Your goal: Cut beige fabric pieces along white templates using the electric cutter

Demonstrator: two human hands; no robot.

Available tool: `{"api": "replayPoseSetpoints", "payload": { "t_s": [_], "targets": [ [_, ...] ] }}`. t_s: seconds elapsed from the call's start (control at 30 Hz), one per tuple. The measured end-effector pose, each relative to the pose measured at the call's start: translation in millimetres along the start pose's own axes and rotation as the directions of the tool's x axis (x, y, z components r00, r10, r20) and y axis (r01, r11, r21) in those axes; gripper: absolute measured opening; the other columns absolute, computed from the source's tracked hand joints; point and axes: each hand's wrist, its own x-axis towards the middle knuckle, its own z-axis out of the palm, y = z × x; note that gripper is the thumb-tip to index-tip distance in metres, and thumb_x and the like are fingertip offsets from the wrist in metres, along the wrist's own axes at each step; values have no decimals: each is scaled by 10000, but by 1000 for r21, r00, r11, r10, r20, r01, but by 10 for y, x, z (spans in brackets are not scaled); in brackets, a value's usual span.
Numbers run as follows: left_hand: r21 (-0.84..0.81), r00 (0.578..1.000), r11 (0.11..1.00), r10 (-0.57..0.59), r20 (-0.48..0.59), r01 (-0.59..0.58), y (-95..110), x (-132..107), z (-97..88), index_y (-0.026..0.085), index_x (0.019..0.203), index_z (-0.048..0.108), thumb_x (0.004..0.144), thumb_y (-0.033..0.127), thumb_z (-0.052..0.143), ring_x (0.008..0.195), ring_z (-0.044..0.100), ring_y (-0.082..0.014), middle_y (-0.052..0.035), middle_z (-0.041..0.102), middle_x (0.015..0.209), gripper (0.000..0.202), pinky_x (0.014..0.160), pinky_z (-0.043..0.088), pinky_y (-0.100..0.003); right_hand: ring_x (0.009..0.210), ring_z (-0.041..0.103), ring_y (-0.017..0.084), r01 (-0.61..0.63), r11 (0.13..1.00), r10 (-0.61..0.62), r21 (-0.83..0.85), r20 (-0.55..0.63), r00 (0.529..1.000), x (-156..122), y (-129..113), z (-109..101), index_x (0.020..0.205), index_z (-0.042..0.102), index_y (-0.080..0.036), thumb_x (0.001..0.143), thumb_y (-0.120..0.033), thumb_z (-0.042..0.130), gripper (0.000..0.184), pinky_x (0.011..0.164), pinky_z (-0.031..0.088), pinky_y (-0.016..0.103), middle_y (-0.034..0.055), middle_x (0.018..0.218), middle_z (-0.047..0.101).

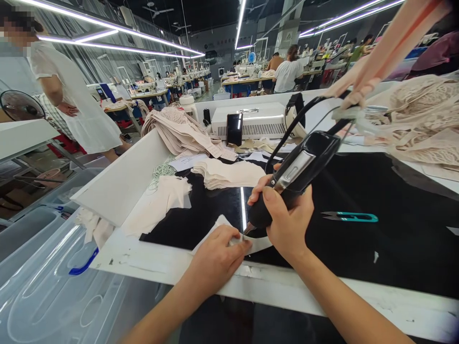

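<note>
Fingers of my right hand [290, 224] are wrapped round a black corded hand tool [311, 160] with a silver metal plate on its side. The tool is tilted, its narrow tip pointing down toward the table's near edge. There, my left hand [218, 258] has thumb and fingers closed on a pale strip of fabric [261, 244] lying on the black work surface [333, 248]. The tip is beside my left fingertips; whether it touches the fabric I cannot tell. A stack of cut cream fabric pieces [229, 173] lies just beyond.
Teal thread snips [355, 217] lie to the right. A peach cloth strip [387, 52] holds the tool's cord from above. Behind are a white vented box [251, 122], a phone [234, 129] and fabric bundles [179, 126]. Plastic bins [53, 277] stand left; a person [71, 91] is beyond.
</note>
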Motion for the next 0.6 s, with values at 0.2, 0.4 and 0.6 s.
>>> {"api": "replayPoseSetpoints", "payload": {
  "t_s": [0.2, 0.4, 0.6],
  "targets": [
    [0, 999, 1000, 5, -37, -5, 11, 9, 33, 180, 1267, 822, 1211, 215, 580, 953, 754, -233, -94, 760, 1083, 251, 838, 678, -347, 649, 702, 125, -1, 1000, 1, 2, 11, 1000, -9, 50, 13, 1068, 671, -274, 956, -263, 875, 233, 643, 633, 276, -59, 902, 758],
    [-56, 1000, 998, -5, -18, 4, -3, -3, 31, 183, 1315, 789, 1231, 241, 551, 1027, 774, -233, -95, 790, 1128, 259, 919, 681, -358, 665, 708, 127, -5, 1000, 5, 8, 2, 1000, 27, 25, -49, 1086, 653, -281, 951, -313, 938, 318, 656, 642, 270, -67, 914, 765],
    [46, 959, 958, -281, -37, 282, -149, 13, -107, 207, 1158, 739, 1214, 221, 567, 1008, 743, -240, -61, 773, 1092, 181, 930, 644, -393, 733, 726, 178, 39, 989, -36, -144, 24, 999, 139, -22, -281, 1099, 648, -288, 937, -454, 998, 420, 751, 665, 350, -44, 943, 777]
  ]
}}
